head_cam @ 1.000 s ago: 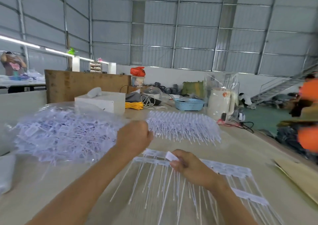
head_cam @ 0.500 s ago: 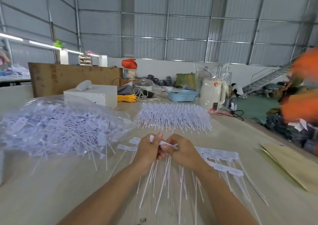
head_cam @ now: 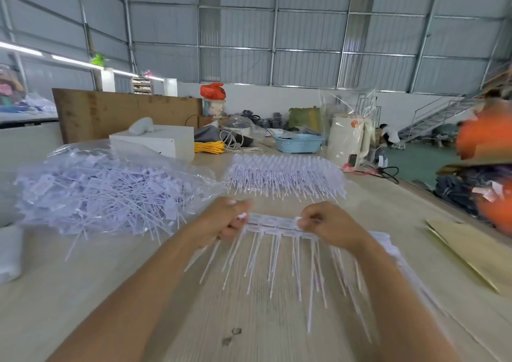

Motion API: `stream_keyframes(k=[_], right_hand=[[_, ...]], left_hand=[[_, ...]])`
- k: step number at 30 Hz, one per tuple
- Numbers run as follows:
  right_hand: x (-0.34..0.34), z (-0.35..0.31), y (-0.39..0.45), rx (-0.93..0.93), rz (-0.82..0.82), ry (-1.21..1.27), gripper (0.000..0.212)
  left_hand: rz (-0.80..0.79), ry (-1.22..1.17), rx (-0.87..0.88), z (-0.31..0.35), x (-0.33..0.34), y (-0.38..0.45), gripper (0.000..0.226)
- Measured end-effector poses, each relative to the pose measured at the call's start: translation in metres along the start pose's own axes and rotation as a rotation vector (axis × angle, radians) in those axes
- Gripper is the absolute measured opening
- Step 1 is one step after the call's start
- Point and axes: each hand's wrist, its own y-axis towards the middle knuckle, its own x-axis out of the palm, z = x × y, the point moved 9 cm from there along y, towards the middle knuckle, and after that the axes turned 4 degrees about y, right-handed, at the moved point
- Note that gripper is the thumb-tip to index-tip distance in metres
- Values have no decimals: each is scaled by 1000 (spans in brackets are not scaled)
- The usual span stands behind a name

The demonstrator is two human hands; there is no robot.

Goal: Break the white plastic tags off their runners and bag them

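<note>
Head view: left hand [head_cam: 224,220] and right hand [head_cam: 329,227] grip a blurred white tag strip [head_cam: 273,224], tails dangling.

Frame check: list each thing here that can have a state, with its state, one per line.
Left hand: grips the strip's left end.
Right hand: grips the strip's right end.
Tag strip: unbroken, held between both hands.
Clear bag: lying open, stuffed with loose tags.
Stack of tag strips: untouched on the table.

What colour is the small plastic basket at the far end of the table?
Light blue basket, seen in the head view, the only one given.
</note>
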Motion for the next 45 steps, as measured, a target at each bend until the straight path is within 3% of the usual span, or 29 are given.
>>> stream_keyframes(k=[4, 7, 11, 13, 18, 22, 25, 30, 34, 38, 42, 45], right_hand=[[-33, -14, -6, -51, 240, 329, 30], [6, -41, 5, -119, 92, 203, 13], [35, -54, 8, -204, 86, 105, 15], [38, -53, 8, -206, 134, 146, 13], [35, -35, 14, -85, 233, 80, 30], [45, -22, 12, 36, 106, 40, 27], [46, -25, 11, 11, 72, -13, 27], [45, -41, 9, -94, 17, 93, 21], [18, -27, 2, -76, 11, -36, 34], [-20, -12, -4, -33, 215, 209, 24], [21, -44, 3, -142, 35, 77, 10], [28, -45, 5, -165, 44, 27, 12]], left_hand=[[175, -227, 28, -9, -29, 6, 36], [139, -291, 29, -9, 8, 10, 38], [-37, -328, 67, 4, 50, 11, 74], [-20, -253, 148, 9, 53, 8, 63], [244, -184, 171, 4, 24, 4, 35], [250, -141, 210, 7, 23, 2, 36], [205, -145, 177, 4, 25, 3, 37], [110, -225, 75, 1, 28, 8, 37], [37, -321, -82, -9, 6, 6, 25], [182, -235, 12, -12, -20, 4, 31], [163, -149, 78, -3, 23, 3, 22], [136, -147, 84, 4, 30, -2, 26]])
